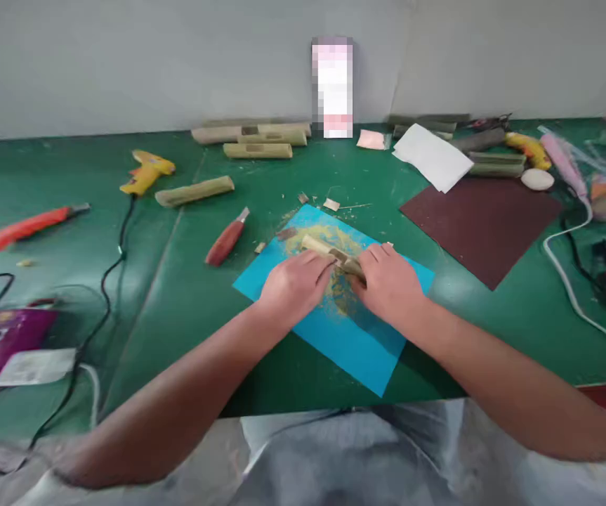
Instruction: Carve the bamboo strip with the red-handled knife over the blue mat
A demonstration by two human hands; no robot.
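A short bamboo piece (pixel 316 244) with a notch cut in its middle slants above a blue sheet (pixel 355 351) strewn with yellowish dust. My right hand (pixel 391 284) is closed around its right end. Bent and pressed together, the fingers of my left hand (pixel 296 284) touch the bamboo beside the notch; what they pinch is hidden. A small brown scrap (pixel 286 233) lies on the sheet's upper left. Left of the sheet rests a red-handled blade tool (pixel 227 239). Small chips (pixel 331 204) are scattered just beyond the sheet.
A yellow glue gun (pixel 147 172), a bamboo length (pixel 194 191) and an orange cutter (pixel 31 227) lie left. Several notched bamboo pieces (pixel 258 150) line the back near a blurred-out upright panel (pixel 334 88). Brown sheet (pixel 484 228), white paper (pixel 432 156) and cords (pixel 566 270) are right.
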